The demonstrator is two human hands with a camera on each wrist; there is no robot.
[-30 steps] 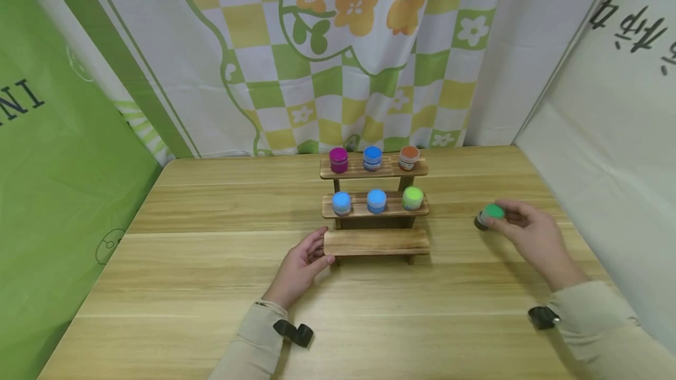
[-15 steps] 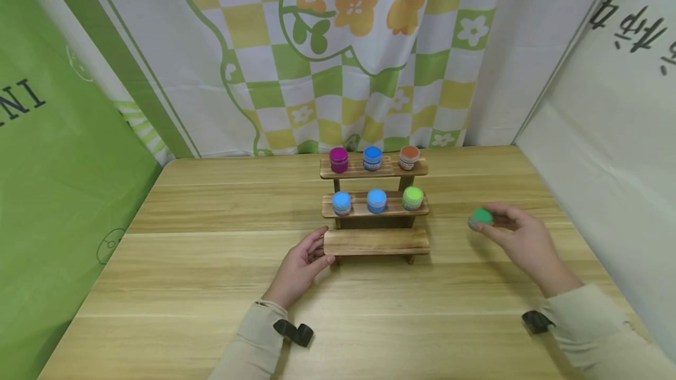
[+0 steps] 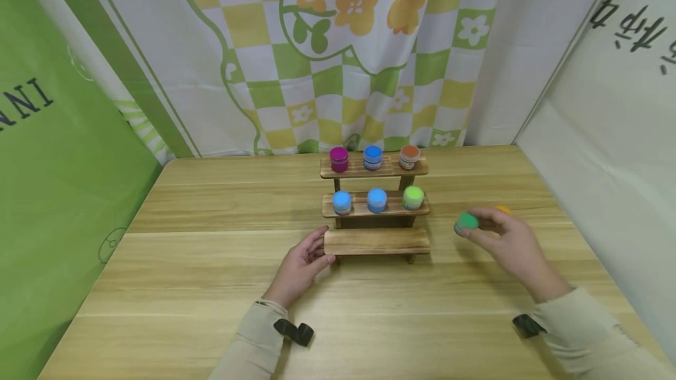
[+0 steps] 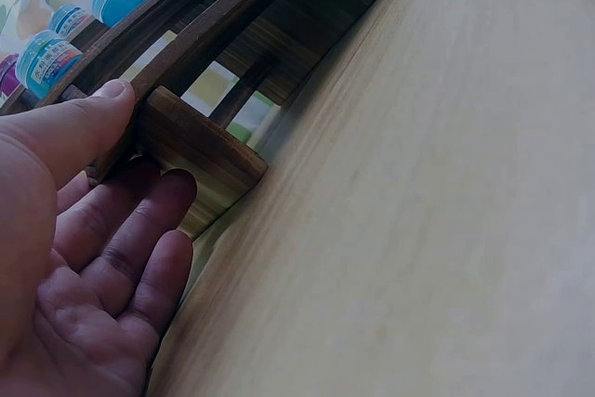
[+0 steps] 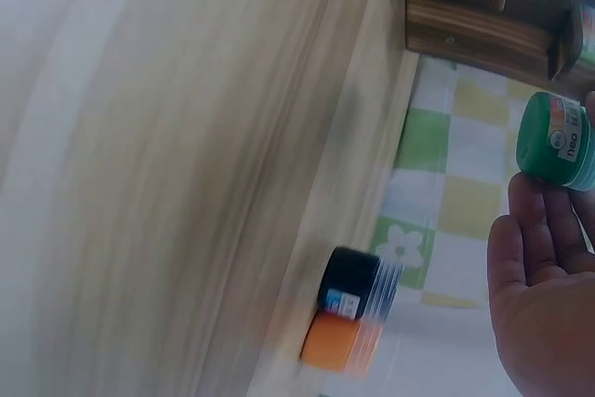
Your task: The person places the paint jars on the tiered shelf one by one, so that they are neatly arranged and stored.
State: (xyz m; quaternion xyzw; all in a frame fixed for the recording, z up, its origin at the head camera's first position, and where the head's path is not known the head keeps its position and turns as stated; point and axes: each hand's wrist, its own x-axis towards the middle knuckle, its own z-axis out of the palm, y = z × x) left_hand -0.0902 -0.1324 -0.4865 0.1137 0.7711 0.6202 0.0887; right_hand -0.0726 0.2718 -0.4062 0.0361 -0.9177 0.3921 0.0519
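A three-step wooden stand (image 3: 376, 242) bears several small colour-filled jars with clear lids. My left hand (image 3: 298, 268) holds the left end of its lowest step. In the left wrist view the thumb (image 4: 102, 127) lies on the step's edge while the fingers curl against the side support (image 4: 200, 155). To the right of the stand, my right hand (image 3: 514, 248) pinches a green jar (image 3: 467, 223) between thumb and fingers, above the table. In the right wrist view this green jar (image 5: 553, 141) is tilted on its side, its label showing.
Purple (image 3: 339, 159), blue (image 3: 372, 158) and orange-brown (image 3: 409, 158) jars stand on the top step. Two blue jars and a lime-green jar (image 3: 413, 197) fill the middle one. Black (image 5: 349, 284) and orange (image 5: 339, 341) jars stand on the table near the right hand. A patterned curtain (image 3: 327, 84) hangs behind.
My right hand has moved left toward the stand with the green jar, and an orange jar now shows behind that hand. The left hand has stayed in place.
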